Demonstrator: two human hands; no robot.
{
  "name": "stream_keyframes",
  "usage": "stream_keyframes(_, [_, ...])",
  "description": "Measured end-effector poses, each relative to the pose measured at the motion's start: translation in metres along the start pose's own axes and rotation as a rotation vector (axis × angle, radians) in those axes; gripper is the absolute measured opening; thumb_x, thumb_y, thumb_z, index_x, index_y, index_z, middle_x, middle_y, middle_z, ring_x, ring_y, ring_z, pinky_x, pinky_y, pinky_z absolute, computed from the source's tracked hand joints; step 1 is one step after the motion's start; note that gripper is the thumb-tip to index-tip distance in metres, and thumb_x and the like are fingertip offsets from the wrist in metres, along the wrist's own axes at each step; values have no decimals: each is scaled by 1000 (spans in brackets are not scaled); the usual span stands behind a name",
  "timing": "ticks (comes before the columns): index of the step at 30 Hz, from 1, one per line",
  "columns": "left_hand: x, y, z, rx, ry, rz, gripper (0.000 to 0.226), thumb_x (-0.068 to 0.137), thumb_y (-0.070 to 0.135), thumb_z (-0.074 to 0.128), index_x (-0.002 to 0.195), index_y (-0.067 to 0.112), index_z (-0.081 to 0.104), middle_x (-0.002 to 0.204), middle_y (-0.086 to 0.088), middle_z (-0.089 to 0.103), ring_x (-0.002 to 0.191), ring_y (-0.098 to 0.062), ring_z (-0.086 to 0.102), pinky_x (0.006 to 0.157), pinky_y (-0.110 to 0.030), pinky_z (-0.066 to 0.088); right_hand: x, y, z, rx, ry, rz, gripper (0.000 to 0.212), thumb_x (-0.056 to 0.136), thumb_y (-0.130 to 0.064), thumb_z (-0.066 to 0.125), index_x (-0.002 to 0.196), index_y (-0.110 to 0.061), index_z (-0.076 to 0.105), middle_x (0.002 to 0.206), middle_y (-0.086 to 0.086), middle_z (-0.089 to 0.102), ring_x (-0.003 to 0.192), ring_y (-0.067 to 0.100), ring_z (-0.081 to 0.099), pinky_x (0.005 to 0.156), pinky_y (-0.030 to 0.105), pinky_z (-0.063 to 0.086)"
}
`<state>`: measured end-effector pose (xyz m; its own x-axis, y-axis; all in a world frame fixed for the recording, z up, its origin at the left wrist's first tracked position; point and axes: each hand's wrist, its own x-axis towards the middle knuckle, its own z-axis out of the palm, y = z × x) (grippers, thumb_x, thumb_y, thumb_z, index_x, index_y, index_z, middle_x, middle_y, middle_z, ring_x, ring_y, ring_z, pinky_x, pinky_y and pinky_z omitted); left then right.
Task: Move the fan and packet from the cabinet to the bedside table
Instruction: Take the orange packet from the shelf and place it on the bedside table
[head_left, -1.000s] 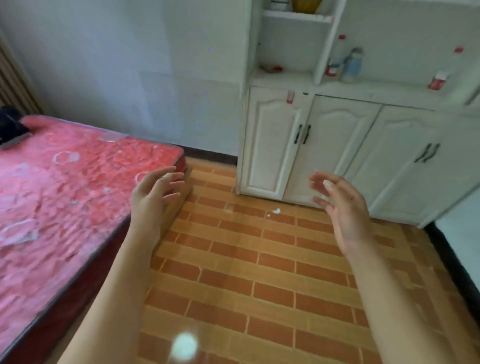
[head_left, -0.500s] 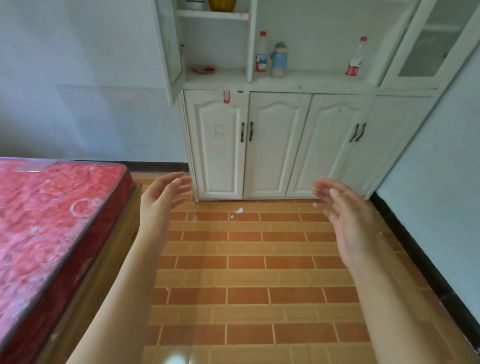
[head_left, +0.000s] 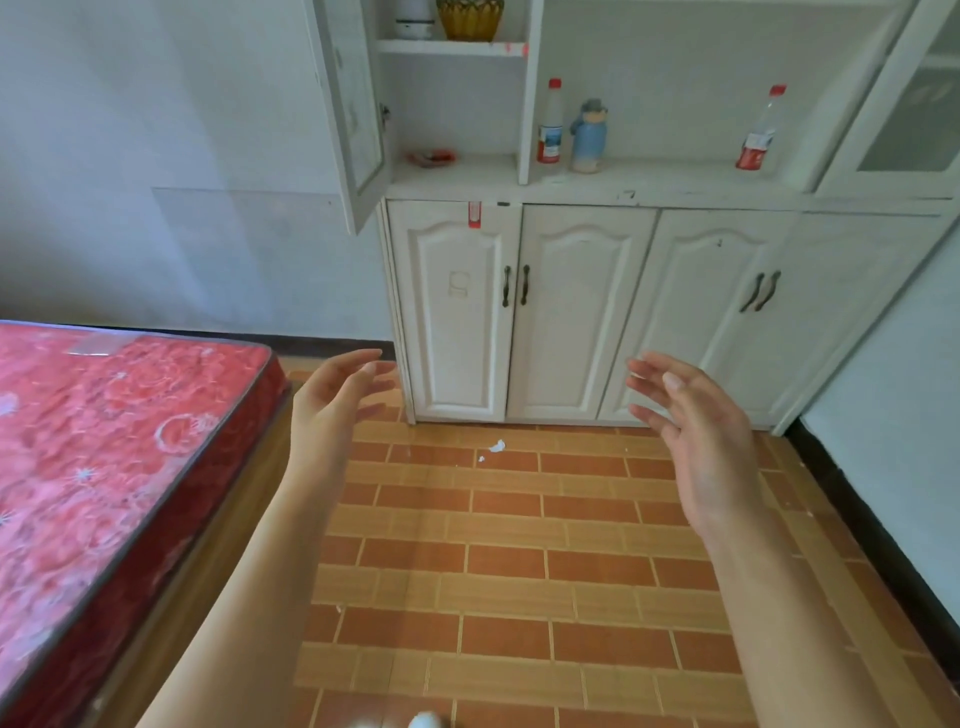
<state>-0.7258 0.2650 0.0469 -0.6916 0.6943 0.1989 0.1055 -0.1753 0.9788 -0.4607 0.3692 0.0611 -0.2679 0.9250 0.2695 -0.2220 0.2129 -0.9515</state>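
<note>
Two bare hands are hovering over the tiled floor (head_left: 519, 561), palms facing each other, well apart and holding nothing. The left hand (head_left: 332, 405) is sitting at about 9 o'clock of the frame's middle, its fingers loosely curled and spread, touching no object. The right hand (head_left: 701, 441) is sitting at about 3 o'clock, its fingers likewise apart and empty.

One white cabinet (head_left: 649, 192) is filling the 12 to 2 o'clock part of the view. Its lower part is showing four closed doors, with two pairs of dark handles. One upper door (head_left: 353, 109) at 11 o'clock is hanging open. On the counter ledge two clear bottles with red caps are standing, one (head_left: 551, 124) at 12 o'clock and one (head_left: 759, 130) at 2 o'clock, and one blue flask (head_left: 589, 137) is standing just beside the first bottle. One flat red and white packet (head_left: 431, 157) is lying in the open left compartment, at 11 o'clock. On the shelf above it, one white rounded object (head_left: 413, 18), possibly the fan, is standing beside one amber bowl (head_left: 470, 18); both are cut off by the top edge, so I cannot tell for sure.

One bed with a red patterned mattress (head_left: 104, 457) is lying at 9 o'clock. One white scrap (head_left: 497, 446) is lying on the floor between the hands.
</note>
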Motion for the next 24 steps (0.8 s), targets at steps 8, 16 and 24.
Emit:
stream_keyframes(8, [102,-29,29,-32,-5,-8,22,95,20,50,111,14,64,108,-6,70,97,-19,68,85,-33,54,97,33,21,-28,55,31,21,94,-19,47,102,-23,66,107,-2,69,108,16,63,91,34,49])
stream_keyframes(16, [214,-50,62,-35,-37,-25,19,94,19,50,106,18,64,103,-3,70,96,-18,68,84,-33,54,207,66,48,-39,84,11,19,90,-28,50,99,-26,67,102,-7,72,107,15,63,91,33,53])
stream_keyframes(24, [308,-59,103,-1,-58,-19,18,95,19,48,104,19,64,103,-2,70,97,-20,68,89,-39,53,298,94,56,2,77,20,17,89,-28,53,97,-27,69,104,-5,71,107,15,63,90,31,53])
